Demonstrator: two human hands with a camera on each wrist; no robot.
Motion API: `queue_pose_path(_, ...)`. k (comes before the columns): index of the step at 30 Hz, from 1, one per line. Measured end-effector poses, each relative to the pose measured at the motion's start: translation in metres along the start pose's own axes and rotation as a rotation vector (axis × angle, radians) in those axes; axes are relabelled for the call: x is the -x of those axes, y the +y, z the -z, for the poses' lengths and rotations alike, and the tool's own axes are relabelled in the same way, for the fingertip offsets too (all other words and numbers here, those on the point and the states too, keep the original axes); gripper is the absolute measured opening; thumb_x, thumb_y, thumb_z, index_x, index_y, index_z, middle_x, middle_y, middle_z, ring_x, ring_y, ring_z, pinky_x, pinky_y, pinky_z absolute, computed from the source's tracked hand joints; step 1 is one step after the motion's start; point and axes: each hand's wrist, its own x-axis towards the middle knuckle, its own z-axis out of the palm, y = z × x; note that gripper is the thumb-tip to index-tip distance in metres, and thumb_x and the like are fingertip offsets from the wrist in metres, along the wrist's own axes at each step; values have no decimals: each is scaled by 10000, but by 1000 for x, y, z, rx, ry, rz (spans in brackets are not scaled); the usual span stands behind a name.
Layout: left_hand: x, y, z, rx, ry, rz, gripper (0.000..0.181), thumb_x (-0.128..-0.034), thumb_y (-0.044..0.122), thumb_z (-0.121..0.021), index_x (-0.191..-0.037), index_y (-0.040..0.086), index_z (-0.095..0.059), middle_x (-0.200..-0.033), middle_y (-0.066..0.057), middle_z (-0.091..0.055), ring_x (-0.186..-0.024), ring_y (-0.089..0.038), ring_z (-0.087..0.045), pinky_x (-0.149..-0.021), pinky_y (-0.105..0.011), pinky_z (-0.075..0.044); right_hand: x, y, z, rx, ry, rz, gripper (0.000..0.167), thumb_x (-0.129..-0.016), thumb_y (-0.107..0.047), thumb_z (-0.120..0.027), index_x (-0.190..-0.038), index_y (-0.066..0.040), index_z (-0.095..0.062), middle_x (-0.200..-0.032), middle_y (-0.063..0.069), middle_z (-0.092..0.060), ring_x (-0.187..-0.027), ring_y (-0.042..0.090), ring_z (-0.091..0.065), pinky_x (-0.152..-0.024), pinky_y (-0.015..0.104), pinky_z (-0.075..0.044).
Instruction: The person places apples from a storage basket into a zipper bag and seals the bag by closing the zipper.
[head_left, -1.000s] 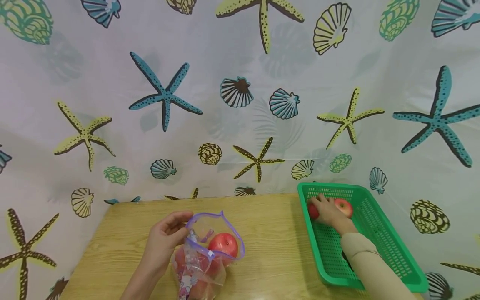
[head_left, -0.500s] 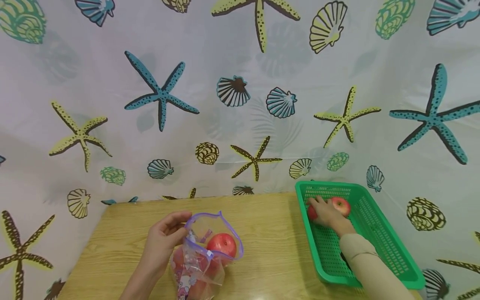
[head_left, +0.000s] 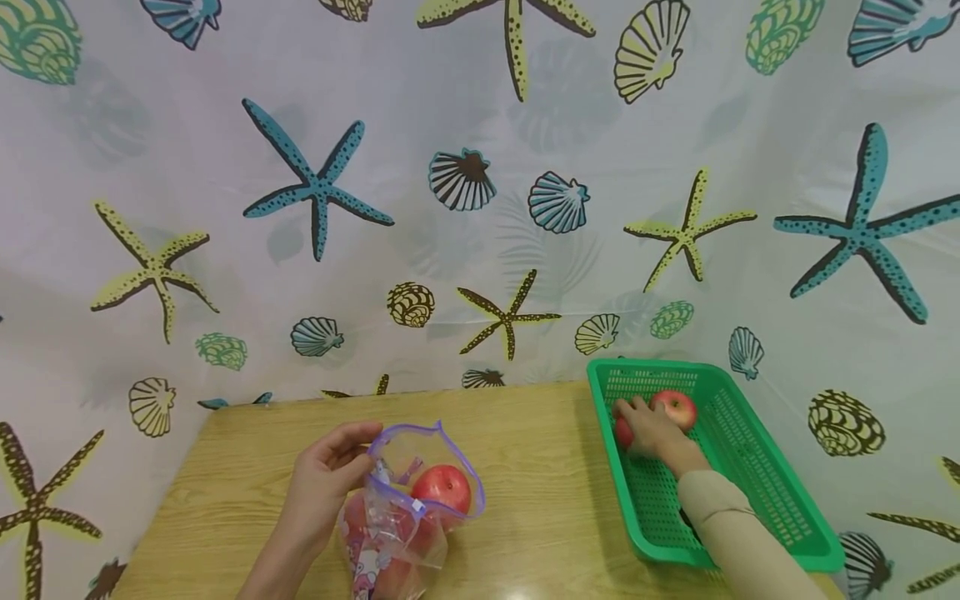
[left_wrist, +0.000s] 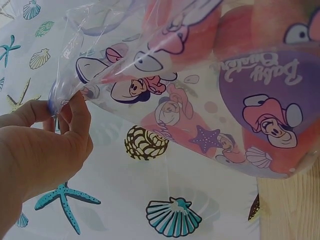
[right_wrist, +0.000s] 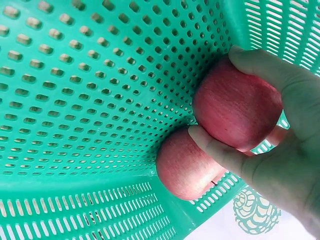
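My left hand [head_left: 327,475] pinches the rim of a clear zip bag [head_left: 367,533] with a purple edge and cartoon print. The bag's mouth gapes open, and several red apples are inside, the top one [head_left: 442,488] showing through the opening. Over at the right, my right hand [head_left: 651,429] is down in a green plastic basket [head_left: 780,467]. Its fingers and thumb curl round a red apple [right_wrist: 237,102], seen best in the right wrist view. A second apple [right_wrist: 187,165] lies beside it in the basket's corner, close to a finger.
The basket and the bag stand apart on a wooden table [head_left: 536,467]. Behind the table hangs a white curtain [head_left: 487,258] printed with starfish and shells. A dark object, partly hidden by the right sleeve [head_left: 720,500], shows at the basket floor.
The head view has shifted slightly. My right hand stays at the same apple in the basket, its fingers changing only a little. My left hand keeps its hold on the bag's rim.
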Motion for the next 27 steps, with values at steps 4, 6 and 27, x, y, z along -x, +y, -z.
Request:
queue_pose_path(4, 2, 0, 1, 3, 0, -7, 333, -909, -30, -629, -1242, -17, -618, -1049, 86, -683, -883, -110, -632, -723, -251, -581, 0, -3, -1, 12, -4, 5, 603, -661, -19, -836, -1191, -111, -565, -1175, 247, -494, -918, 494, -480, -646, 494, -485)
queue_pose_path(6, 3, 0, 2, 5, 2, -8, 334, -909, -31, -628, -1242, -19, -617, -1049, 85, -682, -882, -110, -630, -722, -251, -580, 0, -5, -1, 13, -3, 5, 600, -658, -10, -828, -1191, -113, -572, -1173, 242, -493, -921, 491, -477, -644, 487, -482)
queue_pose_path(27, 4, 2, 7, -7, -2, -6, 354, -916, -21, -618, -1269, -10, -605, -1070, 78, -670, -906, -116, -623, -737, -244, -577, 10, -5, -3, -35, 28, 20, 557, -682, 15, -780, -1189, -123, -592, -1230, 277, -482, -989, 522, -443, -603, 444, -474)
